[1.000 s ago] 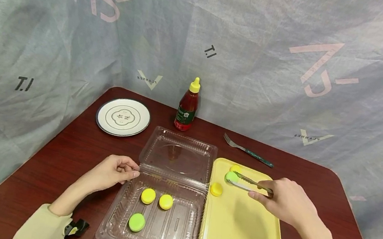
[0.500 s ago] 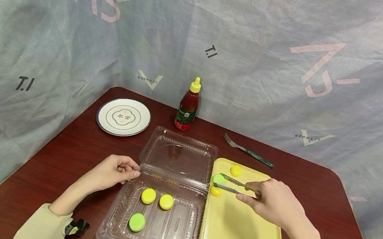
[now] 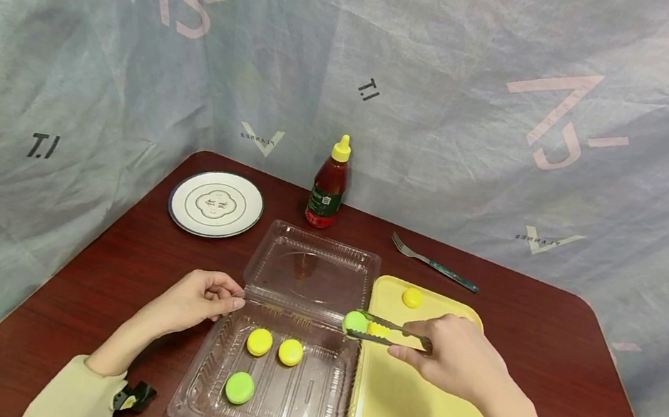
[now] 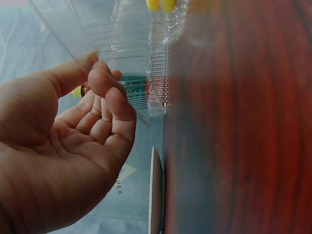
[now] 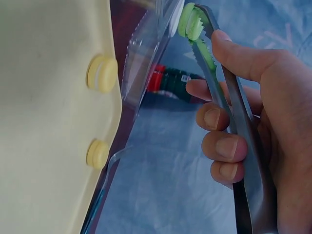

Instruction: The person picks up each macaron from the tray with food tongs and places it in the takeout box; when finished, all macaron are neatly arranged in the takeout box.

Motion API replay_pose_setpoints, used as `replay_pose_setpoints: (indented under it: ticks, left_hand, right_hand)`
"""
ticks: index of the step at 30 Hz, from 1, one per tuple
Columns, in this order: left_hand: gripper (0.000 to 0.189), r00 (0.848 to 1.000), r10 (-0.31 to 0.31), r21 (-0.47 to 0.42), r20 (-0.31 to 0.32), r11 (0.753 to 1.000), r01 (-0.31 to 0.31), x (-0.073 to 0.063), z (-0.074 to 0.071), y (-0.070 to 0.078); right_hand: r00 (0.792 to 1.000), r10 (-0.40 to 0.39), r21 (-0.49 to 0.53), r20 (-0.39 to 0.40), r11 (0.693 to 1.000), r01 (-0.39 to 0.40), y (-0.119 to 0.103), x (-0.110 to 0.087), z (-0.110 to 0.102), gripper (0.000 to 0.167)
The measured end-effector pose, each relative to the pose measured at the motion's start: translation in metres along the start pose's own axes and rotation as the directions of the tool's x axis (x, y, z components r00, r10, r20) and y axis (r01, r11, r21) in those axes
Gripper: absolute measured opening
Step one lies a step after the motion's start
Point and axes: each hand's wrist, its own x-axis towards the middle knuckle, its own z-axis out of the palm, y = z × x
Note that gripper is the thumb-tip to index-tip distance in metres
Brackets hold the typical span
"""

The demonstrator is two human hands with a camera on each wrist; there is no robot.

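In the right hand (image 3: 457, 360), fingers curl round metal tongs (image 5: 243, 117) clamping a green macaron (image 3: 354, 323) above the tray-side edge of the clear clamshell container (image 3: 304, 409). The tongs partly hide a yellow macaron (image 3: 378, 330) on the yellow tray (image 3: 403, 399), whose near end is cut off. The left hand (image 3: 197, 303) pinches the container's rim, some fingers obscured from the head view.

Head view: above and behind left hand (image 3: 193, 301) and right hand (image 3: 460, 357), facing forward and down, widest of the three. Left wrist view: close by its hand, rolled sideways, low over the dark red wooden table (image 4: 248, 126). Right wrist view: also close, rolled, facing past its hand. All three share the slim red, green-labelled bottle (image 3: 327, 189) beyond both hands.
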Motion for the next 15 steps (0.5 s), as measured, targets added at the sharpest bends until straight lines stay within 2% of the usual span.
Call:
replay_pose_setpoints:
  ticks: [4,11,15]
  left_hand:
    - [0.022,1.0,0.0,-0.002,0.003,1.0,0.0,0.0,0.0,-0.001]
    - [0.021,1.0,-0.001,-0.004,0.001,1.0,0.001,0.0,0.0,0.0]
    - [0.021,1.0,-0.002,-0.002,0.0,1.0,0.002,0.0,0.0,0.0]
  right_hand:
    - [1.0,-0.022,0.004,0.004,1.0,0.022,-0.008,0.002,0.002,0.022]
    - [0.994,-0.107,-0.005,-0.01,0.994,0.107,-0.019,0.008,0.008,0.026]
    - [0.993,-0.116,0.002,0.003,0.993,0.116,-0.025,0.009,0.011,0.027]
